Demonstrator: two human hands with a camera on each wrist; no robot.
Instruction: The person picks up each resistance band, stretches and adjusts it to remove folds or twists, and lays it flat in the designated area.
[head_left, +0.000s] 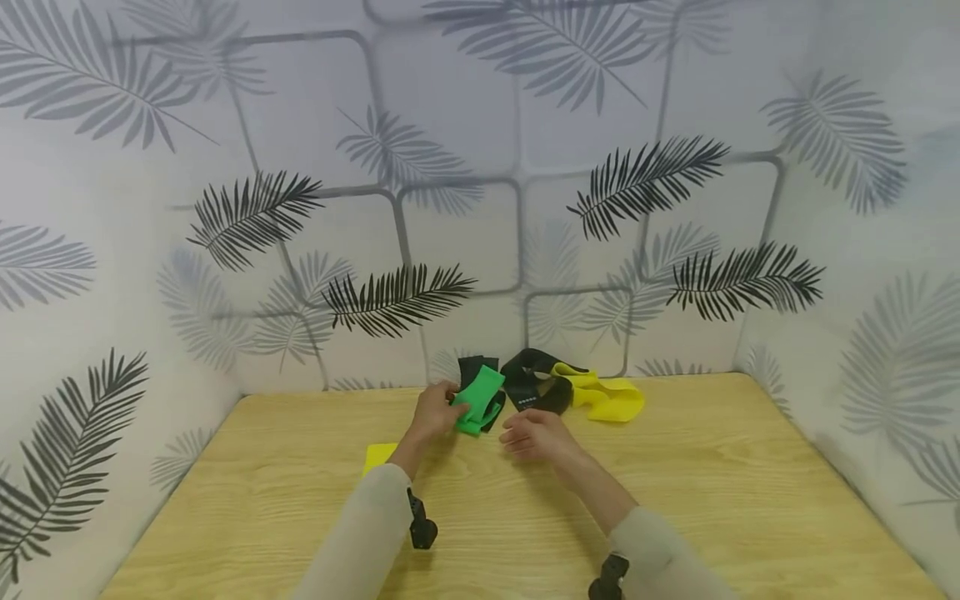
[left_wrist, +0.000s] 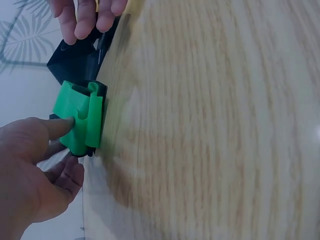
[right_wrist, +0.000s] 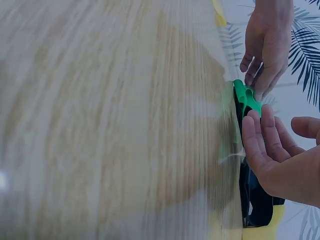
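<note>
A folded green band (head_left: 482, 387) of stretchy-looking strip lies on a folded black band (head_left: 471, 367) near the table's back edge. My left hand (head_left: 435, 412) holds the green band at its left side, thumb on top and fingers curled below, as the left wrist view shows. To the right, my right hand (head_left: 538, 435) hovers in front of a looped black band (head_left: 555, 397), fingers relaxed and holding nothing. A crumpled yellow band (head_left: 611, 398) lies at the right end of that black band, overlapping it.
Another yellow piece (head_left: 378, 455) lies on the wooden table (head_left: 675, 500), partly hidden behind my left forearm. A leaf-patterned wall (head_left: 465, 242) rises right behind the table's back edge and along both sides.
</note>
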